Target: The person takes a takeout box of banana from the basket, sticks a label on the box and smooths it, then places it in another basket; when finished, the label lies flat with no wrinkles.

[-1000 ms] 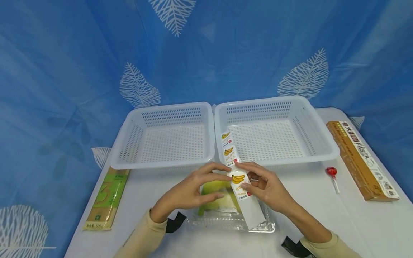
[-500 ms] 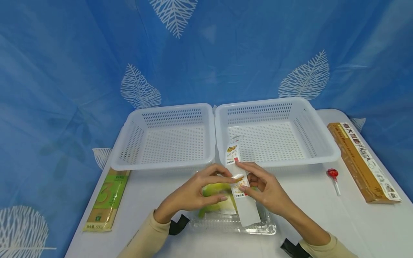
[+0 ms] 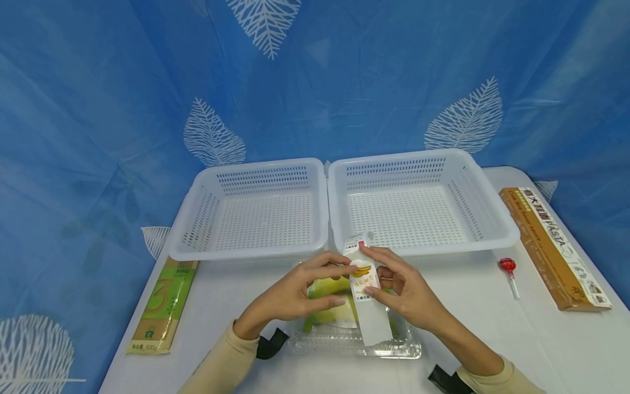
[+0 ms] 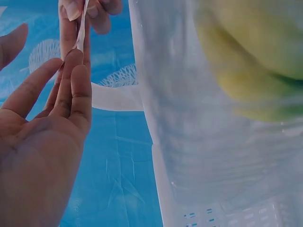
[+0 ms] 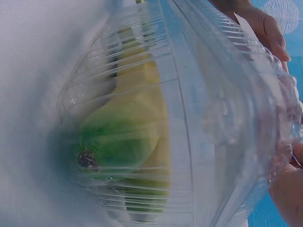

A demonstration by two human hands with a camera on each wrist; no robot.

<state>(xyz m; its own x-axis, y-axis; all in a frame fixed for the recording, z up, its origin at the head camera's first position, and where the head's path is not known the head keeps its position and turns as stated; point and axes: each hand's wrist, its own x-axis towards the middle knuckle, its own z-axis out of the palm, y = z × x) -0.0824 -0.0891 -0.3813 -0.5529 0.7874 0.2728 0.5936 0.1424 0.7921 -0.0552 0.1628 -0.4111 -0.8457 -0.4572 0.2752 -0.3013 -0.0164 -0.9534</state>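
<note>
My right hand [image 3: 410,290] holds a strip of banana stickers [image 3: 365,282] between thumb and fingers. The strip's white lower end hangs over a clear plastic clamshell [image 3: 334,346]. Beside it, my left hand [image 3: 295,290] reaches its fingertips to the strip's left edge, with the thumb apart from it. In the left wrist view the fingers of my left hand [image 4: 52,123] are nearly straight, their tips at the strip's edge [image 4: 81,33]. Bananas [image 5: 123,127] with green parts lie inside the clamshell, seen through its side in the right wrist view.
Two white plastic baskets [image 3: 248,253] [image 3: 423,247] stand side by side behind the hands. A green and gold packet [image 3: 162,306] lies at left. To the right are a red lollipop [image 3: 508,265] and a brown pasta box [image 3: 556,249]. A blue leaf-patterned cloth [image 3: 315,82] hangs behind.
The strip has slid down and its far end, which lay over the right basket, is now curled back near the fingers. The hands have stayed almost in place over the clamshell.
</note>
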